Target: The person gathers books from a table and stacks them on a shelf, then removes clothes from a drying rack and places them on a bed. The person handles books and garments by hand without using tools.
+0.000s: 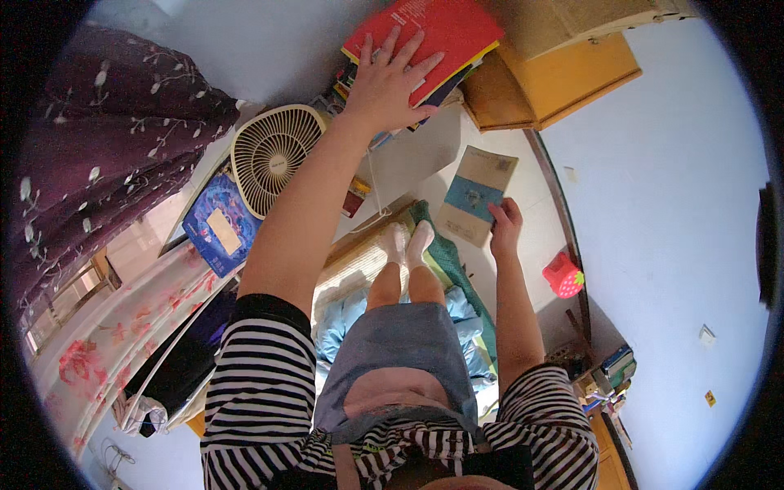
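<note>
My left hand (392,86) lies flat with spread fingers on a red book or folder (438,37), the top item of a stack of books at the upper middle. In my right hand (506,226) is a thin booklet (478,196), beige with a blue band across its middle, pinched at its lower right edge. The booklet hangs in the air over the pale floor. Below and left of the stack stands a cream-coloured round-grilled fan (278,160), with a blue patterned book or folder (226,223) beside it.
An orange-brown wooden cabinet (582,79) stands right of the stack. A white cord (375,184) hangs below it. My feet rest on a bed with a woven mat and light blue bedding (343,318). A strawberry-patterned red item (562,275) is at right, a dark purple curtain (116,135) at left.
</note>
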`<action>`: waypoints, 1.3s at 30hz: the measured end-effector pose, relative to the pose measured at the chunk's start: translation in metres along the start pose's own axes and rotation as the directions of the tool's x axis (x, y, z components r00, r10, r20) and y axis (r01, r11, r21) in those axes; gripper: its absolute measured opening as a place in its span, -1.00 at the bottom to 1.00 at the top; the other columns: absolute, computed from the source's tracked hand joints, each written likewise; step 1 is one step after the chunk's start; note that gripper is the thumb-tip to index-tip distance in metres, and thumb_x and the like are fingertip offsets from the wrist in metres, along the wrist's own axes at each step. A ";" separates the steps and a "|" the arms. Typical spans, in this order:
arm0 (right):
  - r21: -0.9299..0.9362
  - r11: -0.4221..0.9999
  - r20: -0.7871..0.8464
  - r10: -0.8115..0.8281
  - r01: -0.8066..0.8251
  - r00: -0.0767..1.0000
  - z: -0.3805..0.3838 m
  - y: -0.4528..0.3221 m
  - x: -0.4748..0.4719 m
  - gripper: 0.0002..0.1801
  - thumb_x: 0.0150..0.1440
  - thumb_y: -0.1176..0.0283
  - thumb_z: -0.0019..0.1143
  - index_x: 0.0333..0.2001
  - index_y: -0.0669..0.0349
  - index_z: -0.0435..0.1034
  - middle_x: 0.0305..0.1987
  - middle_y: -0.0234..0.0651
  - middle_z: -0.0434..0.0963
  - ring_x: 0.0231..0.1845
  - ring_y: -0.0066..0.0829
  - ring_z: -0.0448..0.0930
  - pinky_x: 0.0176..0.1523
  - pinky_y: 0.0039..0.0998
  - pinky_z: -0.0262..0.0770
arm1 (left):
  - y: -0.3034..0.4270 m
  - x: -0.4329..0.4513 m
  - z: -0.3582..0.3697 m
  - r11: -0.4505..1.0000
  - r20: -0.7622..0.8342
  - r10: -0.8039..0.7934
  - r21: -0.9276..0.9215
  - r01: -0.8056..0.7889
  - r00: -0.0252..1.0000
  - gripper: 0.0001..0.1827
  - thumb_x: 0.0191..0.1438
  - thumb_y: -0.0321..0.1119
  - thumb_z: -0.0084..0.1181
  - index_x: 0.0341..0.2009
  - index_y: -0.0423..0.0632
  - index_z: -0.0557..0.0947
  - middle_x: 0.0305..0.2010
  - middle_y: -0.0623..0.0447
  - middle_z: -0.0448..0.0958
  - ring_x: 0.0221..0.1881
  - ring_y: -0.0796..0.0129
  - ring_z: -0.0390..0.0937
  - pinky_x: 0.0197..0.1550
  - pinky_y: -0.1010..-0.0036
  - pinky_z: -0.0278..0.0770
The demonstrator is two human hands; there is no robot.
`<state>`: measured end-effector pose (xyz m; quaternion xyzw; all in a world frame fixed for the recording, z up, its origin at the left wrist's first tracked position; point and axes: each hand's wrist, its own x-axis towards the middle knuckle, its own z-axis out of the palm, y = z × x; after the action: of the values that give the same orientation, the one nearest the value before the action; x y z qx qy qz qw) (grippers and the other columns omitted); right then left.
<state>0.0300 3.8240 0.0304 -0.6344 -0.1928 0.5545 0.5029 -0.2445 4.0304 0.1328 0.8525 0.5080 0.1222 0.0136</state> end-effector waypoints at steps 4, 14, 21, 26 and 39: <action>-0.177 0.975 0.186 -0.102 0.135 0.977 -0.010 -0.109 -0.040 -0.87 -0.06 0.54 0.16 -0.39 0.24 0.37 -0.46 -0.51 0.42 -0.45 -0.68 0.36 -0.34 -0.63 0.24 | 0.018 -0.012 -0.022 0.969 -0.066 -0.028 -0.245 0.011 0.997 0.03 -0.13 0.09 0.28 0.36 0.09 0.06 0.41 -0.10 0.01 0.42 -0.02 -0.06 0.40 0.08 -0.13; -0.622 0.217 0.653 -0.387 0.753 0.651 0.100 -0.295 -0.028 -0.76 0.03 0.47 0.14 -0.17 0.22 0.45 -0.26 -0.30 0.47 -0.22 -0.32 0.50 -0.12 -0.41 0.39 | 0.119 -0.027 -0.062 -0.743 0.460 -0.314 -0.664 0.086 0.831 -0.37 0.07 -0.39 0.20 0.21 -0.11 0.24 0.25 -0.01 0.29 0.26 0.21 0.23 0.30 0.32 0.18; -0.714 -0.337 0.633 -0.684 0.613 0.362 0.228 -0.280 0.035 -0.40 -0.01 0.22 0.22 0.12 0.10 0.29 0.11 -0.19 0.36 0.19 -0.02 0.30 0.19 0.01 0.18 | 0.116 0.030 -0.051 -0.868 0.389 -0.495 -0.176 -0.465 0.777 -0.56 0.24 -0.19 -0.04 0.16 -0.06 0.31 0.18 0.02 0.34 0.22 0.23 0.26 0.28 0.25 0.18; -0.824 0.135 0.416 -0.516 0.551 0.749 0.195 -0.178 0.142 -0.05 -0.14 0.01 0.34 0.24 0.21 0.12 0.23 0.13 0.20 0.26 0.15 0.21 0.29 -0.02 0.11 | 0.106 0.032 -0.011 -0.968 0.574 -0.175 -0.249 -0.033 0.800 -0.60 0.26 -0.07 -0.10 0.07 -0.03 0.38 0.07 0.00 0.40 0.07 0.25 0.37 0.16 0.25 0.30; -0.681 0.542 0.277 -0.432 0.493 0.858 0.196 -0.172 0.196 -0.33 -0.15 0.47 0.43 0.05 0.38 0.29 0.04 -0.11 0.43 0.02 -0.16 0.47 0.03 -0.28 0.42 | 0.127 -0.310 0.113 -0.040 0.695 -0.486 -0.623 0.781 0.530 -0.76 0.00 -0.44 0.16 -0.17 -0.08 0.56 -0.15 -0.01 0.53 -0.16 0.20 0.53 -0.13 0.39 0.53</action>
<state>-0.0308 4.1364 0.1006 -0.6857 -0.5769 0.3007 0.3266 -0.2500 3.7111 -0.0186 0.3517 0.6736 0.2417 0.6034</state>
